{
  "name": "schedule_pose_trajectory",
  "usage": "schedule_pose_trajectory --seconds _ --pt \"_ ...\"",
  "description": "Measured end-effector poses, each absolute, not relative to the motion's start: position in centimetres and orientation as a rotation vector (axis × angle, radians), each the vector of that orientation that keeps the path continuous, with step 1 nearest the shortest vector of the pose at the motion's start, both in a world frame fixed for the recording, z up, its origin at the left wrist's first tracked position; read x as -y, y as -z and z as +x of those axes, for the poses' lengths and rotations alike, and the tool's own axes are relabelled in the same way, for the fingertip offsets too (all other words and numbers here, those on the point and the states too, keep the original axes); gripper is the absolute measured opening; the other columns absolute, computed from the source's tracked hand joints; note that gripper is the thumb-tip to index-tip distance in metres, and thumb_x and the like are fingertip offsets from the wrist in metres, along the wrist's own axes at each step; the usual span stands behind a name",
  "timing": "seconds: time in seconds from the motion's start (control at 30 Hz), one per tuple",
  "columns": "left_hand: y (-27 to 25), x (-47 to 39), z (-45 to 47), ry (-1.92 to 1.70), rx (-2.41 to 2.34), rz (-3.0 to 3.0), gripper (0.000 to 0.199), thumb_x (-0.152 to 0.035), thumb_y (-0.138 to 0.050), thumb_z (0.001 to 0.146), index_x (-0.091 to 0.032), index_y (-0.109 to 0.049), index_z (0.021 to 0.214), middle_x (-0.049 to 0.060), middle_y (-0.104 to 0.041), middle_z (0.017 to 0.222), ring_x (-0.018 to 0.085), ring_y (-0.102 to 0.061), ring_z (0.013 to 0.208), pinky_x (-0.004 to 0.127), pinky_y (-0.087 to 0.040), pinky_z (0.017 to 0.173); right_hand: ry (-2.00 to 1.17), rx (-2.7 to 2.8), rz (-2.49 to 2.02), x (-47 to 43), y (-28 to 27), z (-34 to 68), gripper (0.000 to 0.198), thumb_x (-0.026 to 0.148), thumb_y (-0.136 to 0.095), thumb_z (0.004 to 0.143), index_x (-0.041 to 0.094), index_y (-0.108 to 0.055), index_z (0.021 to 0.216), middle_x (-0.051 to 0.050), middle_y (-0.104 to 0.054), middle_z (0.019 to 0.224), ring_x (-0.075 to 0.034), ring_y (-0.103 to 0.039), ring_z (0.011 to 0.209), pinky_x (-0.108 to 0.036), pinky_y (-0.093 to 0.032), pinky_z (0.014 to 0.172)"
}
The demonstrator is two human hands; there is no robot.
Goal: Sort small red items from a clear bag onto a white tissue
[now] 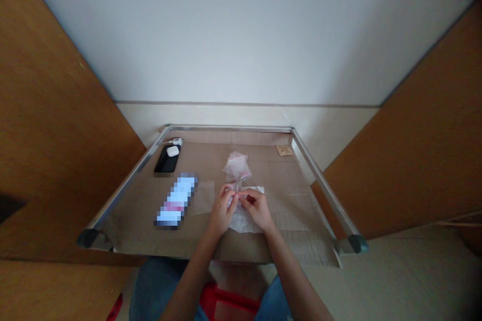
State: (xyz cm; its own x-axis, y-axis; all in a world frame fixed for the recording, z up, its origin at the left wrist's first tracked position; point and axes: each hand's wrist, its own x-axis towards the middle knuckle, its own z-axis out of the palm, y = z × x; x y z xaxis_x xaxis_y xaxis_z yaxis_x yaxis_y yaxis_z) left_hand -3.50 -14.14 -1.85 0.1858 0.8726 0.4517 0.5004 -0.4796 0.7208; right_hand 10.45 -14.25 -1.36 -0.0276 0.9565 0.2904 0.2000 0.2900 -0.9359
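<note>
My left hand (222,211) and my right hand (259,207) meet near the front middle of the cardboard-covered table, fingertips pinched together. Between them is a small clear plastic bag (239,182), its upper part sticking out beyond my fingers; anything inside it is too small to make out. Under both hands lies a crumpled whitish plastic bag (244,223). Just beyond my fingers sits a loose pile of small clear bags with pinkish edges (236,162). Left of my left hand, a flat transparent sheet or bag (204,194) rests on the cardboard.
A phone with a blurred, lit screen (176,200) lies at the left. Behind it are a black tray-like object (164,161), a white earbud case (172,151) and a white plug (176,141). A brown paper packet (284,150) lies far right. Metal rails (320,180) edge the table.
</note>
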Motion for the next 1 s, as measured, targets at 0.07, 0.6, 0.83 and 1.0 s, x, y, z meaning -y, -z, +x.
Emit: schedule_pose_trajectory --seconds 0.07,0.6,0.83,1.0 --pt "1.8 14.2 -3.4 -1.220 -1.297 2.066 0.017 -0.023 -0.038 0.089 -0.019 -0.054 0.083 0.007 -0.052 0.104 0.018 -0.051 0.104 0.033 -0.042 0.090 -0.844 1.504 -1.147 14.4 1.2 10.4 0.017 0.032 -0.058 0.079 0.019 -0.069 0.080 -0.002 -0.065 0.070 -0.010 -0.050 0.053 -0.021 -0.039 0.051" --pt "1.3 14.9 -3.4 -1.257 -1.478 2.051 0.012 -0.018 -0.042 0.083 -0.019 -0.050 0.074 0.002 -0.053 0.085 0.015 -0.054 0.082 0.027 -0.042 0.075 -0.404 1.461 -1.589 15.0 1.2 10.2 0.016 0.031 -0.054 0.076 0.019 -0.065 0.076 -0.001 -0.064 0.060 -0.013 -0.054 0.048 -0.022 -0.035 0.051" --pt "0.9 14.8 -3.3 -1.316 -1.471 1.975 0.014 -0.023 -0.044 0.084 -0.019 -0.054 0.075 0.002 -0.055 0.082 0.013 -0.052 0.072 0.026 -0.043 0.069 -0.405 1.430 -1.575 15.0 1.4 10.2 0.015 0.032 -0.050 0.078 0.020 -0.057 0.082 0.001 -0.058 0.057 -0.013 -0.051 0.048 -0.023 -0.033 0.051" --pt "1.2 14.3 -3.8 -1.397 -1.365 1.686 0.016 -0.029 -0.050 0.082 -0.017 -0.057 0.090 0.006 -0.060 0.091 0.016 -0.057 0.079 0.027 -0.047 0.070 -0.646 1.416 -1.318 14.6 1.4 10.5 0.014 0.023 -0.047 0.078 0.020 -0.060 0.079 -0.002 -0.059 0.071 -0.012 -0.052 0.057 -0.023 -0.039 0.056"
